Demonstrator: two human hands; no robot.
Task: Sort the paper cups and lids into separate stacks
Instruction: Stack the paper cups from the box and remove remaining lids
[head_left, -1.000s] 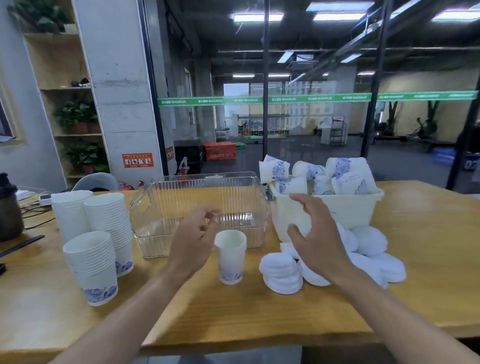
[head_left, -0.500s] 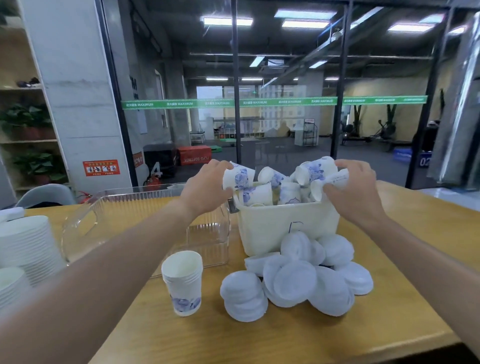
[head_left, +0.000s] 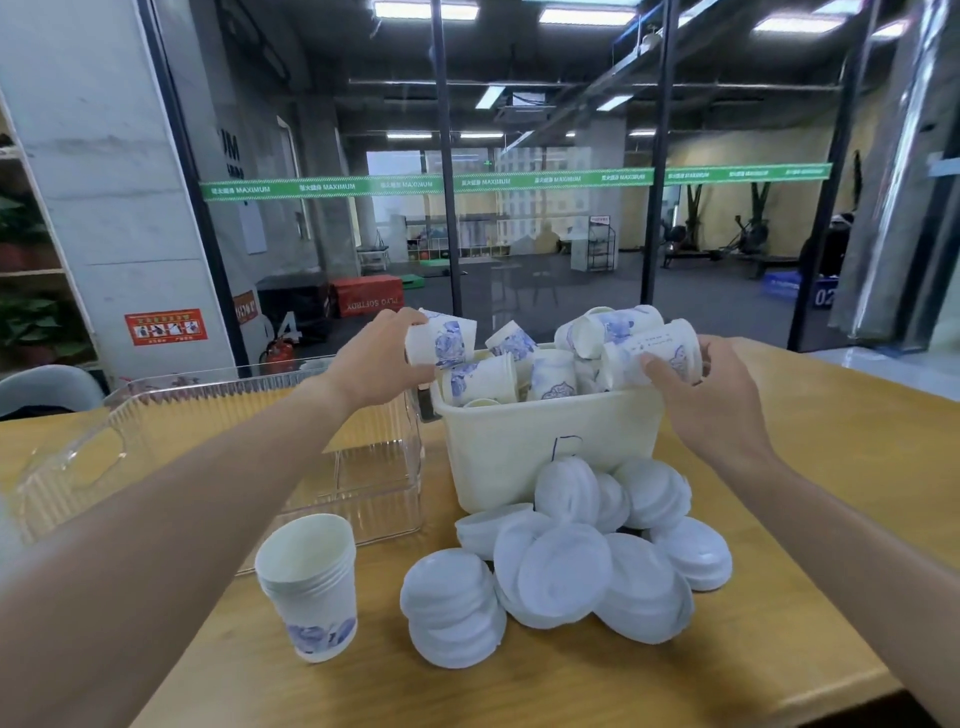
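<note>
Cups of white paper with blue floral print lie jumbled on their sides in a smooth cream plastic bin (head_left: 519, 457) at twelve o'clock on the wooden table (head_left: 810, 467). The left hand (head_left: 376, 364) curls its fingers round one lidded cup (head_left: 441, 340) at the bin's ten o'clock rim; the right hand (head_left: 711, 395) pinches another lidded cup (head_left: 654, 351) at its two o'clock rim. Domed white lids (head_left: 566, 571) sit heaped at the bin's six o'clock. A nested stack of open cups (head_left: 311, 587) stands upright at seven o'clock, beside a ribbed clear plastic tray (head_left: 374, 467).
</note>
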